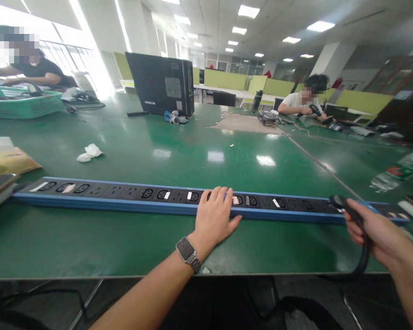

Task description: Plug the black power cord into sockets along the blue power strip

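A long blue-edged power strip [117,201] with a row of black sockets lies across the green table. My left hand [215,215], wearing a watch [186,250] on its wrist, rests over the strip's middle with fingers laid on the sockets and holds nothing. Towards the strip's right end, my right hand [371,227] is closed around a black power plug [337,201]. Its thick cord [365,256] loops down past the table's front edge. The plug's head is at the strip's sockets; whether it is pushed in, I cannot tell.
A black computer tower [158,85] stands behind, with gloves [175,118] beside it. Crumpled tissue [89,152] lies left, a plastic bottle [399,169] right. A green basket [24,106] sits far left. Two people [51,73] work across the table.
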`<state>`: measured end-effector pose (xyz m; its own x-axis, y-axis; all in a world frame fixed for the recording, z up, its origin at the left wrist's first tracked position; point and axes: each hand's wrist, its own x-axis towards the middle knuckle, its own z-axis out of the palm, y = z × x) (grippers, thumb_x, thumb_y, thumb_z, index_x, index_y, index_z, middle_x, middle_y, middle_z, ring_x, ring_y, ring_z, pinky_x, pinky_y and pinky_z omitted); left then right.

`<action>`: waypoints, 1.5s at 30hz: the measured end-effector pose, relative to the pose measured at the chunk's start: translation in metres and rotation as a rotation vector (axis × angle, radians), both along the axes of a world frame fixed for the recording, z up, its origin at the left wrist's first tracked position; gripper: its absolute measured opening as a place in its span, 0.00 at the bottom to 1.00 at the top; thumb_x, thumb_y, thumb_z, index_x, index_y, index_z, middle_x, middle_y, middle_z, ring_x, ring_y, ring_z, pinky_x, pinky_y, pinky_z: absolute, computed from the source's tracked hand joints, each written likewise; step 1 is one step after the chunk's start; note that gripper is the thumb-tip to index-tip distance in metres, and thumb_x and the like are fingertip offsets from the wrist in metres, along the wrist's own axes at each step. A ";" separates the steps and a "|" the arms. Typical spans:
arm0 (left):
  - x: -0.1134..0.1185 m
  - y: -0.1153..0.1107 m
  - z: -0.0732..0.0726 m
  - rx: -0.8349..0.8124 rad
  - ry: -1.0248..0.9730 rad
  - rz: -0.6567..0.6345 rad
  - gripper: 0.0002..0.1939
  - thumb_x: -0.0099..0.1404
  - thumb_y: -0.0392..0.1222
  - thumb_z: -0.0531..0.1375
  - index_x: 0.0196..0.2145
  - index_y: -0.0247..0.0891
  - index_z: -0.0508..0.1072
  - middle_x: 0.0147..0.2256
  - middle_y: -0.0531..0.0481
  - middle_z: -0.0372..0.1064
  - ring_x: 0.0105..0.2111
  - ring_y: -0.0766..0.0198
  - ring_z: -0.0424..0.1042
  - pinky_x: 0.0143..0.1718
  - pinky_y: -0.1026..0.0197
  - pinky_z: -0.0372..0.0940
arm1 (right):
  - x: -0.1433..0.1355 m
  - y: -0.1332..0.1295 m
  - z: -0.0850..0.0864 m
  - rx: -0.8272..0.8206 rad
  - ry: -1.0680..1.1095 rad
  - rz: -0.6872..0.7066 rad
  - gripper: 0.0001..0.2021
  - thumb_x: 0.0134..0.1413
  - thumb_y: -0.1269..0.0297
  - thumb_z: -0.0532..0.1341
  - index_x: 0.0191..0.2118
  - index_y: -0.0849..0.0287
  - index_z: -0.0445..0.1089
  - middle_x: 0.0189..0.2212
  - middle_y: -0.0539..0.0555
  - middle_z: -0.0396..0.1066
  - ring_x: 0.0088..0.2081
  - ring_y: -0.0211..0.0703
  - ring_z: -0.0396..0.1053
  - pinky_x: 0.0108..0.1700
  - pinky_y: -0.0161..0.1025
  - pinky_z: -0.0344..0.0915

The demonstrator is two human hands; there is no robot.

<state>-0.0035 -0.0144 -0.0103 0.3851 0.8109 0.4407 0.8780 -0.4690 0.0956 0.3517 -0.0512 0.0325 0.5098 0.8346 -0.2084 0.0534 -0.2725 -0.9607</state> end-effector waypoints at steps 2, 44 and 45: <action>0.000 0.000 -0.001 0.001 0.001 0.003 0.33 0.65 0.55 0.59 0.61 0.32 0.63 0.58 0.39 0.65 0.60 0.47 0.60 0.61 0.45 0.52 | 0.007 -0.001 -0.011 -0.047 0.045 0.051 0.17 0.54 0.52 0.62 0.21 0.56 0.63 0.10 0.45 0.49 0.11 0.30 0.48 0.16 0.32 0.43; -0.002 0.000 -0.003 -0.013 -0.075 -0.025 0.36 0.63 0.54 0.61 0.62 0.32 0.60 0.60 0.36 0.63 0.61 0.46 0.59 0.62 0.43 0.52 | -0.010 0.010 0.041 -0.323 0.015 0.160 0.24 0.58 0.42 0.55 0.21 0.56 0.59 0.09 0.41 0.41 0.11 0.28 0.38 0.20 0.34 0.33; -0.002 0.000 -0.002 -0.023 -0.100 -0.030 0.37 0.62 0.55 0.61 0.62 0.32 0.60 0.60 0.36 0.63 0.61 0.46 0.59 0.62 0.42 0.51 | -0.020 0.011 0.049 -0.261 -0.001 0.152 0.25 0.59 0.42 0.53 0.21 0.55 0.58 0.09 0.41 0.41 0.11 0.29 0.39 0.19 0.34 0.35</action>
<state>-0.0053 -0.0140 -0.0126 0.3642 0.8101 0.4594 0.8492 -0.4914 0.1933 0.3318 -0.0398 0.0810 0.3831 0.8197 -0.4258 0.1135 -0.4993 -0.8590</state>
